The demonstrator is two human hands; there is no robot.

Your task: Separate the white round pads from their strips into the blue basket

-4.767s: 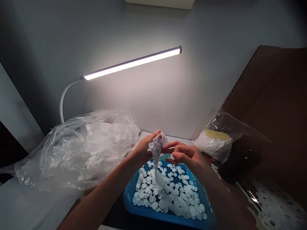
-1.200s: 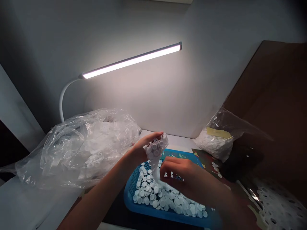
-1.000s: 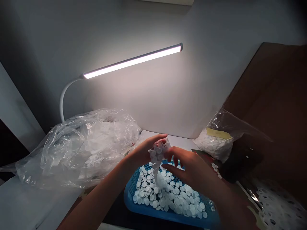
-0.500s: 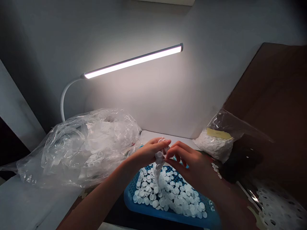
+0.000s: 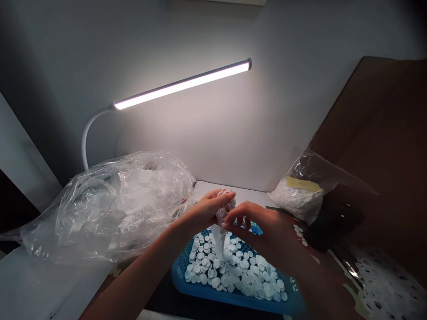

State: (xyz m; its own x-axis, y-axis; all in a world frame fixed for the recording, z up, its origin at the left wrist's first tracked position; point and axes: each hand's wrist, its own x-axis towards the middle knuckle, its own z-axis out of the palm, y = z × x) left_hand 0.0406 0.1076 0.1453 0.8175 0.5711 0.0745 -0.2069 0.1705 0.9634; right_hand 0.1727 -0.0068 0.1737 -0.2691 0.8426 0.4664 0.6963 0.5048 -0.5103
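Observation:
My left hand (image 5: 211,205) is closed on a white perforated piece (image 5: 221,215), which it holds above a blue basket (image 5: 230,303). Against the lower right edge of that piece, my right hand (image 5: 248,220) has its thumb and index finger pinched together; what lies between those fingertips is too small to make out. Its other fingers are curled. Below the hands, the basket holds a heap of small white discs (image 5: 247,273). A whitish strip hangs blurred between the held piece and the heap.
A large clear bag (image 5: 133,204) of white pieces lies at the left under a lit lamp (image 5: 183,84). Back right is a bag with a yellow label (image 5: 303,184). Several loose discs (image 5: 299,234) lie right of the basket, and perforated white sheets (image 5: 388,284) at the far right.
My right hand has moved slightly left and down along the white piece. The view has shifted a little, and the holes of the held piece now face the camera more.

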